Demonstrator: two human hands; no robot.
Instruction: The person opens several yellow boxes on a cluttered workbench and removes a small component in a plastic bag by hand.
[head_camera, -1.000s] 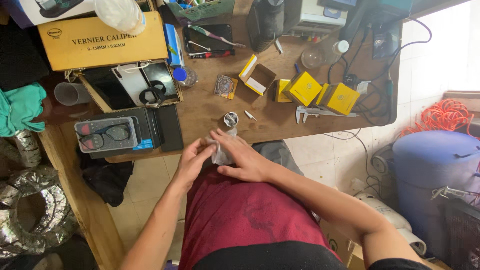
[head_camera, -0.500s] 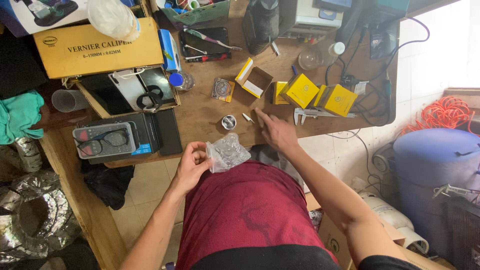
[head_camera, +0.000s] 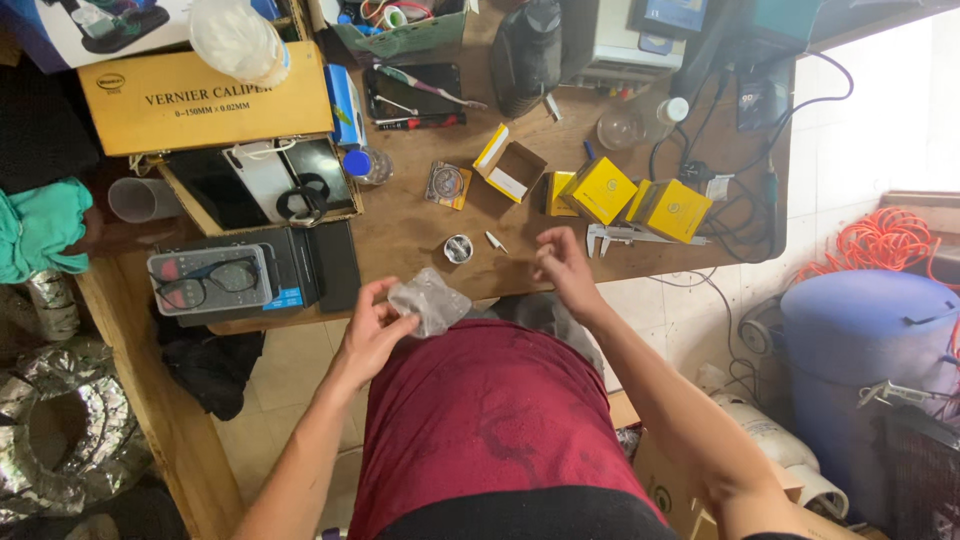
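Observation:
My left hand (head_camera: 368, 332) holds a crumpled clear plastic bag (head_camera: 430, 302) just below the front edge of the wooden table (head_camera: 410, 225), above my red-clothed lap. My right hand (head_camera: 560, 265) hovers at the table edge to the right of it. Its fingers are curled and pinched together, and I cannot tell whether they hold anything. A small round metal part (head_camera: 458, 248) and a tiny white piece (head_camera: 496, 241) lie on the table between the hands, touched by neither.
An open small cardboard box (head_camera: 512, 170), two yellow boxes (head_camera: 600, 188) and a metal caliper (head_camera: 625, 238) lie behind the right hand. A glasses case (head_camera: 210, 278) and a long wooden box (head_camera: 205, 95) are at the left. A blue drum (head_camera: 870, 350) stands at the right.
A second ago both hands were together on the bag. The right hand let go, reached onto the table, then drew back toward the edge. The left hand kept the bag.

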